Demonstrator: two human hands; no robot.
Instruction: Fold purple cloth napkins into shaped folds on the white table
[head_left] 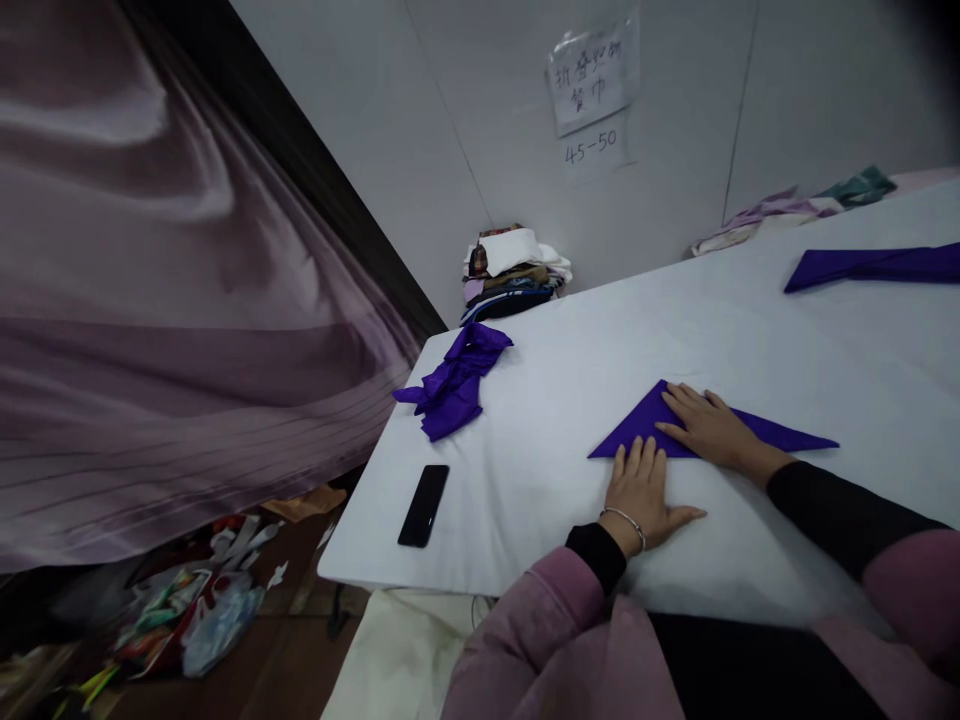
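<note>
purple cloth (640, 420), under left fingertips (637, 447), right fingers (685, 406)

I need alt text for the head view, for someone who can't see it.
The right hand lies flat on a triangular purple cloth, while the left hand touches its near edge. The cloth lies on a white table, with a crumpled purple cloth and a black phone farther left.

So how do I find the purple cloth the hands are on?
Find the white table, then the left hand and right hand on it. Both touch the purple cloth: a flat triangle, unlike the crumpled one or the long purple strip.
</note>
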